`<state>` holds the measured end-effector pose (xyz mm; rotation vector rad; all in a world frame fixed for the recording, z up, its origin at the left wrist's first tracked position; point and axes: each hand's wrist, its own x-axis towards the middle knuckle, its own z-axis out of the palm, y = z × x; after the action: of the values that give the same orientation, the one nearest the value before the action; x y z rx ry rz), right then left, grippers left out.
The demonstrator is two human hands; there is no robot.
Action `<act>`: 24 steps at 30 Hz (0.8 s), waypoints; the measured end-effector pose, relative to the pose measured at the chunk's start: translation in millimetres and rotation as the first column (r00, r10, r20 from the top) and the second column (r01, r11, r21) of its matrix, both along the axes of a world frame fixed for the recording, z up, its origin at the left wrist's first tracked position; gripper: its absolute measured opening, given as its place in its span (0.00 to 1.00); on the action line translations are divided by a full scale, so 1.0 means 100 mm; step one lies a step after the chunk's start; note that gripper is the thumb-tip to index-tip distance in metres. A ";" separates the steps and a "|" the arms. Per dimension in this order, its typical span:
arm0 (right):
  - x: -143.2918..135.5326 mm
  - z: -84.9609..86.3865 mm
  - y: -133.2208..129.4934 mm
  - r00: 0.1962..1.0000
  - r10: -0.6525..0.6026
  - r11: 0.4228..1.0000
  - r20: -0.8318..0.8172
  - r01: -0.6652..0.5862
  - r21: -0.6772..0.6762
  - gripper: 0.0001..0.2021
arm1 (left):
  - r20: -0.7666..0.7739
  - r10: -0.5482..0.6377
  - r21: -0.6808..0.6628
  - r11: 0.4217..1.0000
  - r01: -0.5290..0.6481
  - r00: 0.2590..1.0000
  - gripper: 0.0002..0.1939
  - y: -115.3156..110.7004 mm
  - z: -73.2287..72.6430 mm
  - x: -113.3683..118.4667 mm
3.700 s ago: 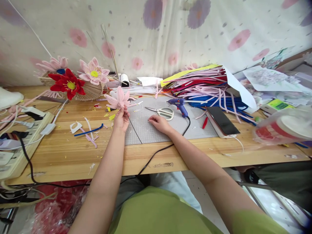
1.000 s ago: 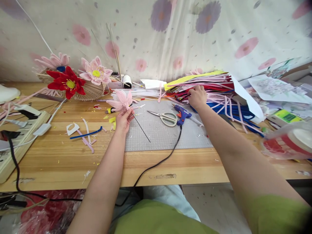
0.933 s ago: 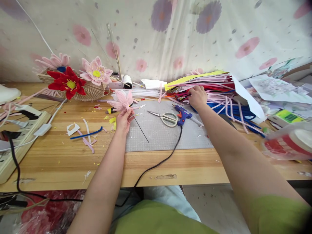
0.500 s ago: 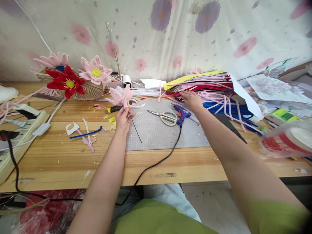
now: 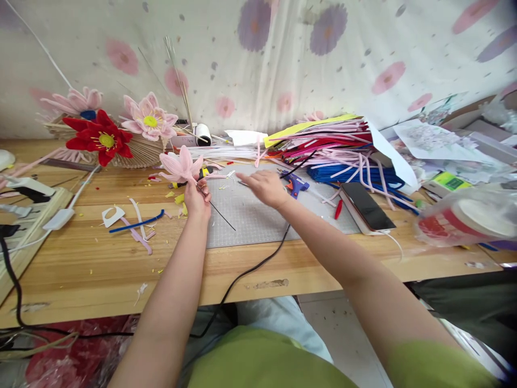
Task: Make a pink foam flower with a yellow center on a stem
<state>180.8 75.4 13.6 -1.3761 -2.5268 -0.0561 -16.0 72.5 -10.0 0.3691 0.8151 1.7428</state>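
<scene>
My left hand [image 5: 197, 199] is closed around the base of a pink pipe-cleaner flower [image 5: 182, 163], whose petals point up and away. Its thin dark wire stem [image 5: 220, 212] slants down to the right over the grey cutting mat [image 5: 234, 237]. Above the mat's middle, my right hand [image 5: 266, 188] has curled fingers, slightly blurred. A black pipe cleaner [image 5: 301, 163] runs out of it, up and to the right. Just beyond that hand lies a blue glue gun [image 5: 298, 186]. The scissors are mostly covered by my right hand.
Bundled pipe cleaners [image 5: 335, 140] lie at the back right, near a phone [image 5: 369, 206] and a bagged tub [image 5: 464, 221]. Finished flowers, one red [image 5: 99, 139], stand back left beside a power strip [image 5: 36, 242]. The glue gun's cord [image 5: 250, 275] crosses the front edge.
My right hand has moved left from the pipe-cleaner bundle, bringing a black pipe cleaner with it. My left hand still holds the flower, now turned slightly. The view has shifted right, showing the phone.
</scene>
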 end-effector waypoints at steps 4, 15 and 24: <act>-0.66 0.11 -0.05 0.988 0.113 0.983 -0.106 -0.126 -0.131 0.16 | 0.021 -0.047 -0.029 0.998 0.048 0.999 0.08 -0.07 -0.02 0.02; -1.04 0.08 0.17 0.632 -0.407 0.659 -0.659 -0.296 -0.692 0.14 | 0.010 -0.060 -0.114 0.992 0.060 0.998 0.05 -0.15 -0.02 -0.08; -0.61 -0.31 0.05 0.273 -0.577 0.609 -0.770 -0.485 -0.628 0.03 | -0.174 -0.113 -0.021 0.994 0.111 0.978 0.08 -0.26 0.02 0.11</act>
<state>120.1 80.5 -17.1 -1.0491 -1.2427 1.6475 -5.2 46.3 -8.2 0.5565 0.9122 1.6160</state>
